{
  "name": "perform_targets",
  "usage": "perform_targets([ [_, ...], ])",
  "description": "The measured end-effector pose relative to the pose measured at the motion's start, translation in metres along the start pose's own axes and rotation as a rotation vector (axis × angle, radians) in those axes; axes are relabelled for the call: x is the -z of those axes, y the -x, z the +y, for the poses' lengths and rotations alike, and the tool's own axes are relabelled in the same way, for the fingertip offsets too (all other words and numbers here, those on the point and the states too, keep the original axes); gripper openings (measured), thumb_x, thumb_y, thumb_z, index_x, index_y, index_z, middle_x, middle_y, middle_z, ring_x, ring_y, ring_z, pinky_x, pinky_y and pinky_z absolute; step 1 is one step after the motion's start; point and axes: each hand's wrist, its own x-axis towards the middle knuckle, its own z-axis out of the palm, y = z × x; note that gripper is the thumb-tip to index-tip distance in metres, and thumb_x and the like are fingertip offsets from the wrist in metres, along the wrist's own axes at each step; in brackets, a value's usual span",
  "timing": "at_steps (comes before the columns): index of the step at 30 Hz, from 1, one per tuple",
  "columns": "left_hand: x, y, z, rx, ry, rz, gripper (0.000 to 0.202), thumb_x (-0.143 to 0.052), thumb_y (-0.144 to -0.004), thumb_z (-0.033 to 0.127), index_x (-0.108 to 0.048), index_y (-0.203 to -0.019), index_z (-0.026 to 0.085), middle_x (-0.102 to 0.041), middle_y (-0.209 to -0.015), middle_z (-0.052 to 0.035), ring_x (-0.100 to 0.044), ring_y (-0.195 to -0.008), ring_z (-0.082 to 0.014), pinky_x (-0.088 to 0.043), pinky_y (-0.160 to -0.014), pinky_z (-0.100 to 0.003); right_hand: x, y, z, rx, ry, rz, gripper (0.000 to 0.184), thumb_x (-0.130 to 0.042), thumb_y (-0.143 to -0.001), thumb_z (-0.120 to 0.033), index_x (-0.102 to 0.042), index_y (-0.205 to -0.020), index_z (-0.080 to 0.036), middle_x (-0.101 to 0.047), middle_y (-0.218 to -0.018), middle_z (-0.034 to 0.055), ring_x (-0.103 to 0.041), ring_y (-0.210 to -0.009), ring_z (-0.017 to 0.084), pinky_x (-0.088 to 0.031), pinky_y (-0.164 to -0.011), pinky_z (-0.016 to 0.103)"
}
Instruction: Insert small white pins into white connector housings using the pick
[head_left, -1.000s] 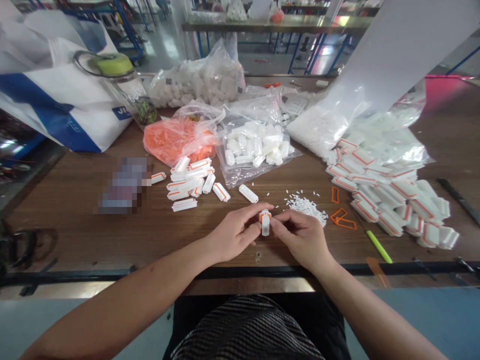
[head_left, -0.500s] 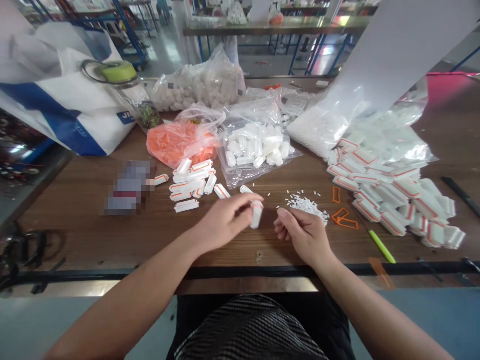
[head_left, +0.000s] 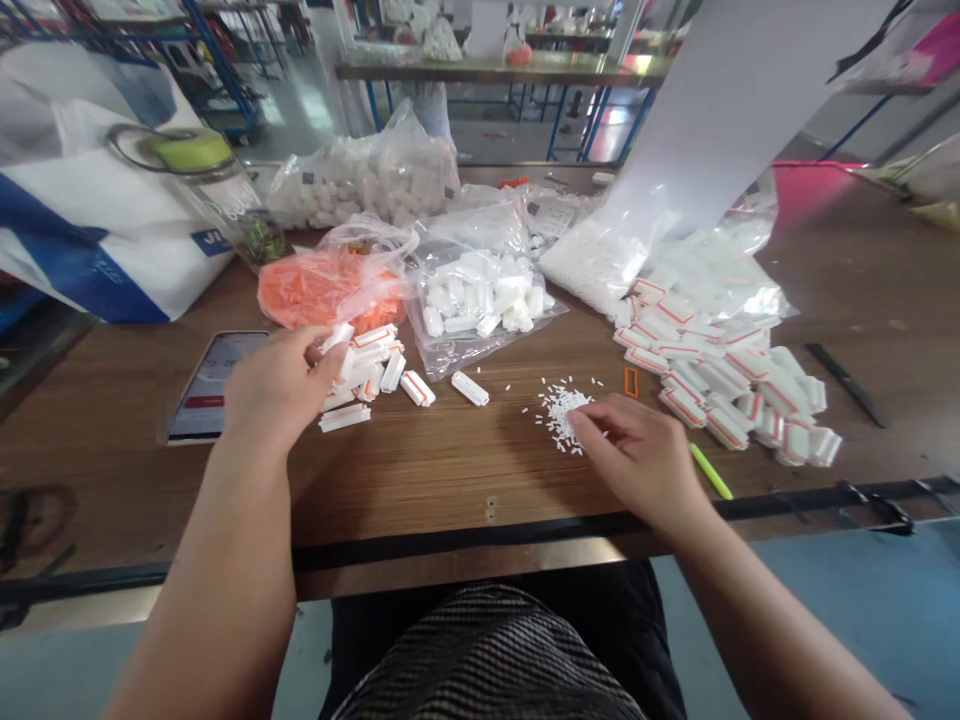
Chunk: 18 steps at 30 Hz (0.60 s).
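Note:
My left hand [head_left: 281, 385] is stretched out to the left and reaches a small heap of white pieces with orange trim [head_left: 371, 365]. Its fingers are closed on one white piece [head_left: 341, 338] at the heap's left edge. My right hand [head_left: 637, 450] lies on the wooden table [head_left: 420, 470], its fingertips pinched together at a scatter of tiny white pins [head_left: 559, 408]; what they hold, if anything, is too small to see. One orange frame [head_left: 630, 382] lies just beyond this hand.
A large pile of finished white-and-orange pieces [head_left: 720, 375] sits at the right. Bags of orange parts [head_left: 315, 288], white blocks [head_left: 480, 295] and white pellets [head_left: 592, 260] lie behind. A phone [head_left: 214, 380], a green pen [head_left: 709, 470], a lone white piece [head_left: 470, 388] and a black tool [head_left: 847, 370] are also on the table.
My hands parted. The left hand carried the white piece leftward to the small heap. The right hand let go and moved right to the tiny pins, covering some orange frames.

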Motion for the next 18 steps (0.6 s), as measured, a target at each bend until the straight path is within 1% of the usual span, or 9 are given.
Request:
perform_targets([
  [3, -0.001, 0.003, 0.006, -0.094, 0.101, 0.209, 0.018, -0.062, -0.086, 0.037, -0.068, -0.096, 0.024, -0.061, -0.079, -0.0011, -0.056, -0.07, -0.0181, -0.036, -0.061, -0.032, 0.025, -0.006, 0.022, -0.134, 0.076, 0.114, 0.019, -0.062, -0.085, -0.036, -0.071, -0.078, -0.02, -0.067, -0.067, 0.0009, -0.059, -0.059, 0.015, -0.044, -0.058, 0.028],
  [4, -0.002, 0.005, 0.012, -0.125, 0.153, 0.27, 0.019, -0.061, -0.087, 0.037, -0.068, -0.097, 0.024, -0.061, -0.08, -0.0007, -0.056, -0.071, -0.0169, -0.037, -0.062, -0.032, 0.03, -0.011, 0.028, -0.165, 0.1, 0.115, 0.019, -0.062, -0.083, -0.036, -0.072, -0.081, -0.02, -0.068, -0.068, 0.0013, -0.06, -0.059, 0.016, -0.045, -0.058, 0.028],
  [6, -0.005, 0.012, 0.027, -0.2, 0.3, 0.345, 0.019, -0.057, -0.091, 0.035, -0.069, -0.097, 0.021, -0.064, -0.083, -0.0008, -0.056, -0.068, -0.0142, -0.041, -0.063, -0.031, 0.031, -0.027, 0.035, -0.175, 0.147, 0.082, 0.021, -0.061, -0.082, -0.037, -0.074, -0.082, -0.021, -0.069, -0.066, 0.0015, -0.061, -0.059, 0.017, -0.044, -0.058, 0.029],
  [7, -0.008, 0.016, 0.036, -0.235, 0.368, 0.402, 0.017, -0.057, -0.091, 0.033, -0.069, -0.089, 0.02, -0.064, -0.077, -0.0003, -0.054, -0.063, -0.0128, -0.042, -0.06, -0.03, 0.027, -0.037, 0.036, -0.159, 0.16, 0.03, 0.02, -0.061, -0.082, -0.037, -0.074, -0.082, -0.021, -0.07, -0.067, 0.0017, -0.062, -0.061, 0.018, -0.045, -0.058, 0.03],
  [9, -0.014, 0.025, 0.05, -0.337, 0.437, 0.358, 0.015, -0.057, -0.091, 0.029, -0.069, -0.085, 0.021, -0.064, -0.073, 0.0006, -0.055, -0.061, -0.0121, -0.044, -0.06, -0.028, 0.012, -0.063, 0.031, -0.101, 0.171, -0.072, 0.021, -0.058, -0.083, -0.035, -0.074, -0.084, -0.022, -0.073, -0.074, 0.0028, -0.065, -0.067, 0.019, -0.046, -0.062, 0.031],
  [11, -0.021, 0.032, 0.059, -0.4, 0.492, 0.282, 0.015, -0.056, -0.092, 0.028, -0.068, -0.084, 0.021, -0.065, -0.073, 0.0009, -0.056, -0.061, -0.0115, -0.044, -0.059, -0.026, -0.01, -0.092, 0.023, -0.03, 0.231, -0.128, 0.021, -0.057, -0.082, -0.033, -0.074, -0.088, -0.022, -0.075, -0.089, 0.0054, -0.067, -0.078, 0.022, -0.047, -0.069, 0.034],
  [12, -0.023, 0.035, 0.061, -0.417, 0.51, 0.261, 0.015, -0.056, -0.092, 0.026, -0.067, -0.085, 0.02, -0.065, -0.073, 0.0008, -0.057, -0.061, -0.0114, -0.044, -0.059, -0.025, -0.021, -0.106, 0.02, -0.033, 0.27, -0.14, 0.022, -0.057, -0.082, -0.032, -0.073, -0.093, -0.022, -0.075, -0.091, 0.0066, -0.066, -0.081, 0.023, -0.047, -0.071, 0.036],
  [15, -0.027, 0.038, 0.061, -0.441, 0.551, 0.229, 0.014, -0.056, -0.092, 0.022, -0.067, -0.084, 0.018, -0.065, -0.072, -0.0002, -0.058, -0.064, -0.0117, -0.045, -0.06, -0.025, -0.051, -0.142, 0.013, -0.089, 0.387, -0.089, 0.034, -0.059, -0.08, -0.034, -0.068, -0.109, -0.019, -0.072, -0.097, 0.0112, -0.064, -0.087, 0.027, -0.046, -0.073, 0.04],
  [18, -0.026, 0.039, 0.061, -0.439, 0.563, 0.206, 0.015, -0.056, -0.092, 0.022, -0.068, -0.084, 0.017, -0.063, -0.071, -0.001, -0.058, -0.067, -0.0128, -0.045, -0.061, -0.025, -0.067, -0.166, 0.013, -0.087, 0.408, -0.039, 0.043, -0.059, -0.078, -0.035, -0.061, -0.118, -0.018, -0.068, -0.106, 0.0136, -0.062, -0.09, 0.029, -0.045, -0.075, 0.043],
])
